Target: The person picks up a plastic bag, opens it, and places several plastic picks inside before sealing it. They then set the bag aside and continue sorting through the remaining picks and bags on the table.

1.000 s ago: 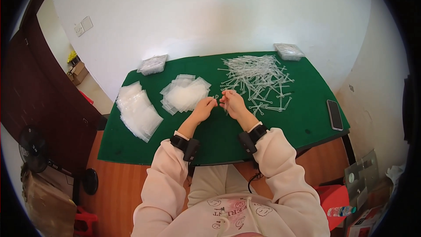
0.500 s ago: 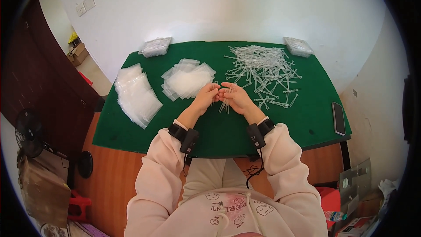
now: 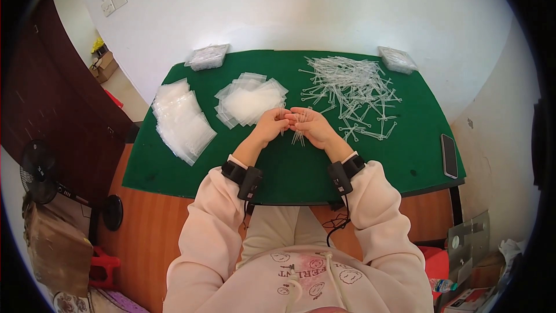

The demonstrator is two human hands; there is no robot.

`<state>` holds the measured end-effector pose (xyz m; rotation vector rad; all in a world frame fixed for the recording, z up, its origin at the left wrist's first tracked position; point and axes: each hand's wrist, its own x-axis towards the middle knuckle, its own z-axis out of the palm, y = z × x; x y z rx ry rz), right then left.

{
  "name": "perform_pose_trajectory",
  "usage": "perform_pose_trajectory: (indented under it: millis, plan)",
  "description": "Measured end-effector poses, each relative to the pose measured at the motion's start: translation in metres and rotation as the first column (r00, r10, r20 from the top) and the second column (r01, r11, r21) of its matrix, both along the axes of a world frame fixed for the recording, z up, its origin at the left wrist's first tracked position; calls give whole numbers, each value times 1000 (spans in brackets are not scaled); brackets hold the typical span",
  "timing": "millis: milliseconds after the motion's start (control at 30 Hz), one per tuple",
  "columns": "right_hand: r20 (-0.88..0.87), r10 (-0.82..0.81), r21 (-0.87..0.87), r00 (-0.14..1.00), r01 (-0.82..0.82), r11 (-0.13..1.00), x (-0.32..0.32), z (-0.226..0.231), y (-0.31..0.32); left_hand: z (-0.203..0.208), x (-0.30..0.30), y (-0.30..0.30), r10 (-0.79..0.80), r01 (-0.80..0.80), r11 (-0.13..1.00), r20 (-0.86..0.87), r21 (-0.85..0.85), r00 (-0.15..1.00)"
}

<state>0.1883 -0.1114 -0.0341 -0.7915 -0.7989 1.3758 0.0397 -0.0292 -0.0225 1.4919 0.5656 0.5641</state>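
Note:
My left hand point(image 3: 271, 126) and my right hand point(image 3: 314, 127) meet over the middle of the green-topped table, fingertips touching or nearly so. Several thin clear plastic sticks with looped ends point(image 3: 298, 138) lie across the fingers of my right hand and poke out below them. A few similar sticks show at the fingertips of my left hand, which are pinched together. Beyond my right hand spreads a loose heap of the same clear sticks point(image 3: 347, 81). Just past my left hand lies a fanned pile of clear plastic bags point(image 3: 252, 99).
A second stack of clear bags point(image 3: 184, 122) lies at the left. Clear packs stand at the back left point(image 3: 207, 57) and back right point(image 3: 398, 59) corners, near the wall. A phone point(image 3: 448, 156) rests by the right edge. A black fan point(image 3: 39, 168) stands left of the table.
My hands have drawn slightly closer together, and the fingers of my right hand have shifted around the sticks. The view has tilted a little; the piles look the same.

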Motion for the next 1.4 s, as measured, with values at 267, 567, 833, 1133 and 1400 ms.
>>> perform_pose_trajectory:
  millis: [267,567,833,1133,1400]
  plan:
    - [51,-9,0,999,9,1000,1,-5,3,-4,1,-12,38,-43,992,40,120,998]
    - [67,-69,-15,995,70,997,-4,1,-1,11,4,-27,-32,40,964,-32,262,999]
    - [72,-49,27,996,47,999,-11,0,-1,-8,6,-16,-92,84,958,17,276,996]
    - [-361,-32,-41,932,18,999,-19,12,-4,-21,9,-18,114,-52,770,-57,636,992]
    - [93,-182,99,979,173,980,-28,-3,2,-9,3,-14,90,-4,823,-123,569,988]
